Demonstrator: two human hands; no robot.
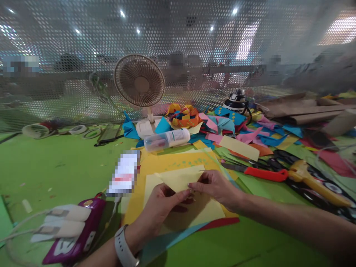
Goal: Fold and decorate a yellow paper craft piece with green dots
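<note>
Between my two hands is a pale yellow sheet of paper, its upper part raised off the pile. My left hand has its thumb and fingers pinched on the sheet's lower edge. From the right, my right hand pinches the same sheet, thumb close to the left thumb. Beneath lie another pale yellow sheet and larger orange-yellow paper, with blue and red sheets showing at the front. A white band is on my left wrist. Fingers under the sheet are partly hidden.
A phone and purple power strip with plugs lie left. A clear bottle, fan and folded coloured papers stand behind. A red-handled cutter and yellow-handled tool lie right. A perforated screen rises beyond.
</note>
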